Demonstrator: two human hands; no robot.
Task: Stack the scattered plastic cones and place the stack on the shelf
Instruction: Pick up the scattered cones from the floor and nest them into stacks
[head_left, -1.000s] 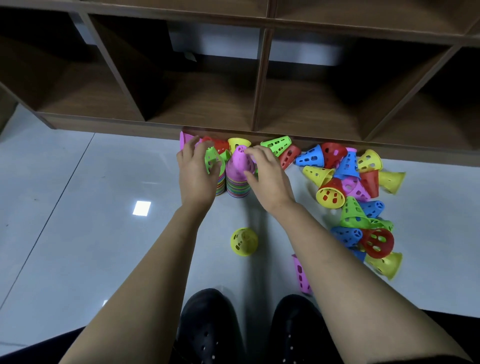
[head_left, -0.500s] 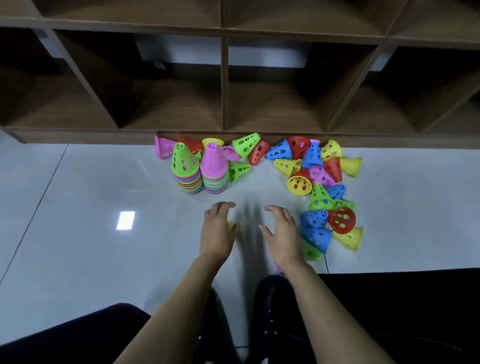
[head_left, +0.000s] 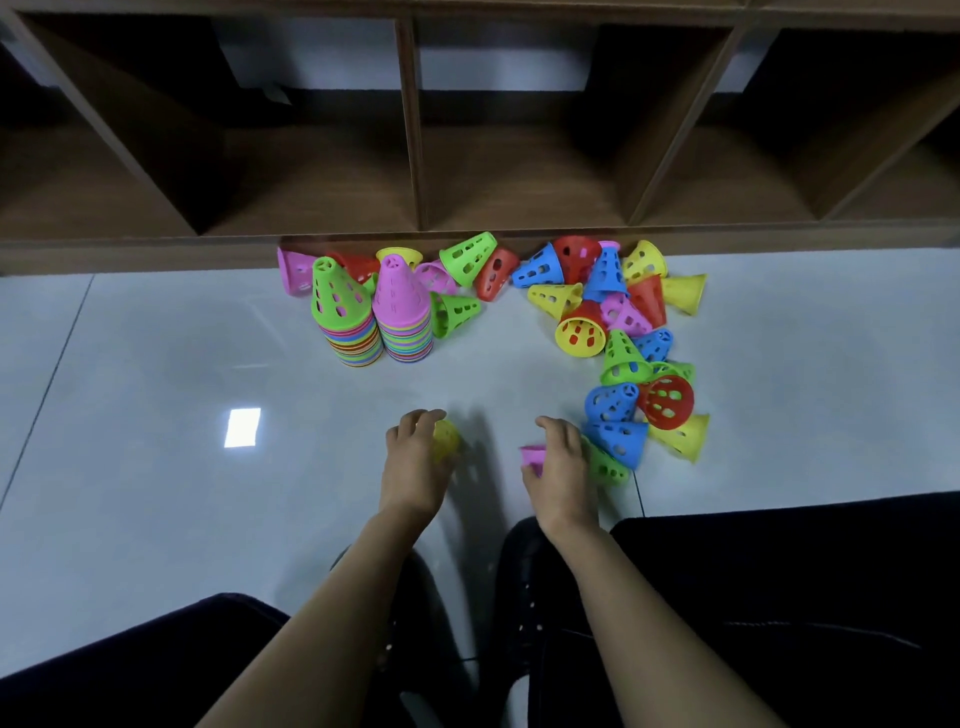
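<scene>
Newly closed, left hand (head_left: 413, 467) grips yellow cone (head_left: 445, 439); right hand (head_left: 558, 467) grips pink cone (head_left: 532, 454).

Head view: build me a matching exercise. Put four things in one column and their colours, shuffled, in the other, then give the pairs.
Things:
1. left-hand cone
2. right-hand cone
3. top cone of the left stack
4. shelf

Colours:
a. green
b. brown
c. yellow
d. pink

Pairs: 1-c, 2-d, 3-a, 4-b.

The left hand curls over its cone on the floor. The right hand pinches its cone.
</scene>
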